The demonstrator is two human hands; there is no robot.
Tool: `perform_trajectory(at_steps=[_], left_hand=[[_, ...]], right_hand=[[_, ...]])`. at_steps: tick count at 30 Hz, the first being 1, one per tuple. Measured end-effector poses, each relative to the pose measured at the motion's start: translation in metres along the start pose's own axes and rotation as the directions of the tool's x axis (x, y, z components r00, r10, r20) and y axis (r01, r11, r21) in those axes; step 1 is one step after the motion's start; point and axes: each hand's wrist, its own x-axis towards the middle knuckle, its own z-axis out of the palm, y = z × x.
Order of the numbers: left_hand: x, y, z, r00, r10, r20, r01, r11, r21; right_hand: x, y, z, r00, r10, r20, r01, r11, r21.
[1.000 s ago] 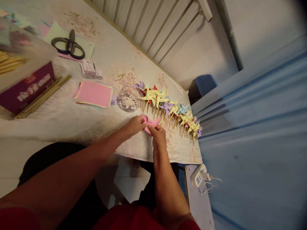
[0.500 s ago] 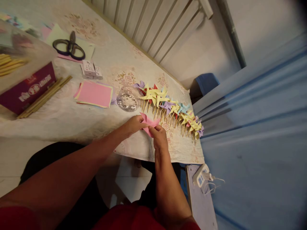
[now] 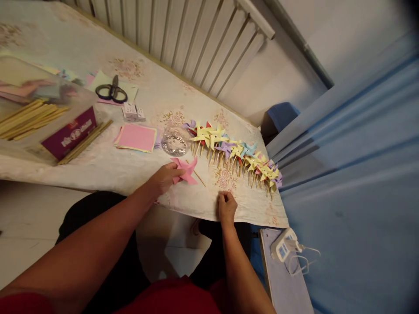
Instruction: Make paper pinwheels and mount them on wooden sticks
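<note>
My left hand (image 3: 165,176) pinches a pink paper pinwheel (image 3: 186,170) by its left side, above the near edge of the tablecloth. One thin stick (image 3: 199,177) lies on the cloth, its upper part behind the pink paper. To the right, my right hand (image 3: 227,206) rests near the table edge with curled fingers; whether something small is between them is hidden. A round clear container (image 3: 174,143) of small shiny pieces is just beyond the pinwheel. Finished pinwheels on sticks (image 3: 225,148) lie in a long row at the right.
Stacked pink and yellow paper (image 3: 136,138), small boxes (image 3: 132,112) and black-handled scissors (image 3: 112,91) lie to the left. Farther left is a clear bin with sticks (image 3: 32,120). A power strip (image 3: 284,245) sits beyond the table's right corner.
My right hand has let go of the pink paper and moved right and nearer the table edge. My left hand holds the pinwheel farther left, with its blades spread. A loose stick now shows.
</note>
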Motion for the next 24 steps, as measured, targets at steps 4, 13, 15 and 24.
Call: perform_trajectory(at_steps=[4,13,15,24], left_hand=[[-0.018,-0.002,-0.006,0.997,0.004,-0.077,-0.014,0.991,-0.136],[-0.052,-0.006,-0.022,0.991,0.038,-0.131,-0.069,0.968,-0.243],[-0.059,-0.008,-0.024,0.989,0.032,-0.145,-0.065,0.970,-0.235],[-0.083,-0.016,-0.021,0.967,0.014,-0.256,-0.059,0.984,-0.170]], right_hand=[[-0.002,0.015,-0.004,0.954,-0.300,0.026,0.301,0.948,-0.106],[-0.001,0.022,-0.001,0.928,-0.370,0.040,0.372,0.926,-0.070],[-0.001,0.023,0.000,0.928,-0.370,0.037,0.371,0.927,-0.056],[-0.004,0.023,0.001,0.921,-0.390,0.019,0.390,0.919,-0.063]])
